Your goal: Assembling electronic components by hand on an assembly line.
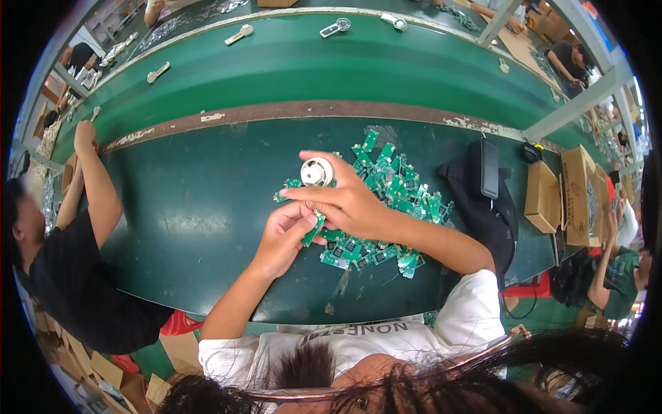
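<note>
Both bare hands meet above the middle of the worktop point(186, 196), in front of the wearer's chest, with the forearms converging from the lower edge. The left forearm rises steeply up and to the right, and the left hand point(284, 233) is turned partly palm upward, its fingers curled inward; thumb and fingers are closed in a pinch on a small green circuit board point(312, 234), which slants downward to the left. The right elbow is bent well out to the side, its forearm running up and to the left; the right hand point(353, 201) lies back outward, above the fingertips of the left, its index finger extended along the far side of a white round part point(316, 171) and its thumb along the near side. The fingers are only partly spread, enough to enclose this part, whose hollow face is turned upward. A loose pile of green circuit boards point(402, 190) spreads beneath and to the right of the right hand. Farther right lie a black bag point(501, 228) and a cardboard box point(543, 198). Beyond the worktop, a green conveyor belt point(276, 72) carries several white handled parts point(336, 27), well apart from the hands.
</note>
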`<act>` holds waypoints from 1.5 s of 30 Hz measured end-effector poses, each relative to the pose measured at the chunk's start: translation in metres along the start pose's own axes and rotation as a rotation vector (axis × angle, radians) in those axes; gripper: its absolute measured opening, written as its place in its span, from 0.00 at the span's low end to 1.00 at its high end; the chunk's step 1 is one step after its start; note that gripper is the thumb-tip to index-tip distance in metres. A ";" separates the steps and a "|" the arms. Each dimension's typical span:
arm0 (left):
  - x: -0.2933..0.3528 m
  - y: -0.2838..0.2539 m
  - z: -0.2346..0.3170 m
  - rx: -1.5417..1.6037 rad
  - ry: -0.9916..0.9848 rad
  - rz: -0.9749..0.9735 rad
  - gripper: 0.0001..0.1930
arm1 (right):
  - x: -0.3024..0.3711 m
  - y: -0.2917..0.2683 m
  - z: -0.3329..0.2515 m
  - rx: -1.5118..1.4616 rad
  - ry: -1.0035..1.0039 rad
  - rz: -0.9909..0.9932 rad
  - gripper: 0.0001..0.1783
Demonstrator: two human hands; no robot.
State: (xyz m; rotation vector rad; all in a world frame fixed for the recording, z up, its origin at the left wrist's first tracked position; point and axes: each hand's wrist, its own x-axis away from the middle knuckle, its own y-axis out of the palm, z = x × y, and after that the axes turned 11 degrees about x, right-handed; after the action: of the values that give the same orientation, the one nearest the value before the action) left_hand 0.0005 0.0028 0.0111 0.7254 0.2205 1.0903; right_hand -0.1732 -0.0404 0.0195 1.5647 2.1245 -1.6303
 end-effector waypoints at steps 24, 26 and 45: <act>-0.005 -0.005 0.004 -0.199 0.304 0.128 0.08 | -0.008 -0.015 0.006 -0.169 -0.053 0.056 0.10; -0.004 -0.006 0.006 -0.207 0.313 0.132 0.07 | -0.010 -0.017 0.006 -0.173 -0.073 0.047 0.10; -0.006 -0.013 0.013 -0.603 0.387 0.060 0.04 | -0.008 -0.015 0.007 -0.080 -0.169 0.049 0.16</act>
State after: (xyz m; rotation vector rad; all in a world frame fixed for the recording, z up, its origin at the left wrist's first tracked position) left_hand 0.0135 -0.0117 0.0118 -0.0221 0.1839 1.2657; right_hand -0.1836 -0.0500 0.0310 1.3913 2.0233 -1.5799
